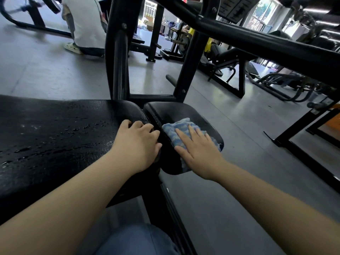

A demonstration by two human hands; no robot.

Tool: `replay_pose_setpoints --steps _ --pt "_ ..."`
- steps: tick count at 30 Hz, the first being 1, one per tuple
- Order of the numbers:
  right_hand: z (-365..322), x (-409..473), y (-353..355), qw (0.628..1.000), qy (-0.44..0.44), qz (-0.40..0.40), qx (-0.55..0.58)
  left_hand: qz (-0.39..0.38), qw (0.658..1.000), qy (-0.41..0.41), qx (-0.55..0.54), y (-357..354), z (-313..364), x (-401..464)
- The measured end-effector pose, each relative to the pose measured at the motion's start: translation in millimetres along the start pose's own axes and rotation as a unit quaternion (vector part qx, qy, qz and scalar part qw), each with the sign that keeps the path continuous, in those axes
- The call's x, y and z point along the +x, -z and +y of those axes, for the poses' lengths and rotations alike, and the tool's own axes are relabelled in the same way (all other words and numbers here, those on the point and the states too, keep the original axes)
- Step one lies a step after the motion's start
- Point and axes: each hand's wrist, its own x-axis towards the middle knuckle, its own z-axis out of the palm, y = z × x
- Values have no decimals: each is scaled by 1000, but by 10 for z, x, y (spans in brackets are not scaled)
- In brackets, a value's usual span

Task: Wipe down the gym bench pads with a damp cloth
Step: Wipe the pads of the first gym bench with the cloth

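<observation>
A long black bench pad (55, 137) fills the left side, its surface wet and streaked with droplets. Just right of it sits a smaller black seat pad (184, 111). A blue and white cloth (176, 127) lies on the seat pad. My right hand (198, 153) presses flat on the cloth with straight, spread fingers. My left hand (139, 144) rests on the right end of the long pad, its fingers curled over the edge into the gap between the two pads.
Black steel uprights (117, 52) and a slanted bar (257, 39) of the rack stand close behind and above the pads. A person (84, 24) crouches on the grey floor at the back left. More benches and machines (230, 59) stand at the back right.
</observation>
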Motion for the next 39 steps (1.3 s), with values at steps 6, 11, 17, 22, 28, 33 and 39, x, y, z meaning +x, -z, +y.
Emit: replay_pose_setpoints --steps 6,11,17,22,28,33,39 --pt "433 524 44 995 -85 -49 13 -3 1000 -14 -2 16 -56 26" --pt "259 932 131 980 -186 -44 48 3 1000 -28 2 31 -94 19" --pt "-152 631 111 996 -46 -38 64 -7 999 -31 4 52 -99 27" --pt "-95 134 111 999 33 -33 12 -24 999 -35 -16 64 -162 60" --pt "456 683 88 992 -116 -49 32 -56 996 -41 -54 77 -218 65" --pt "456 1308 135 978 -187 -50 83 -68 995 -52 -41 103 -209 88" --pt "21 1435 170 991 -94 -51 74 -60 996 -57 -29 103 -213 113"
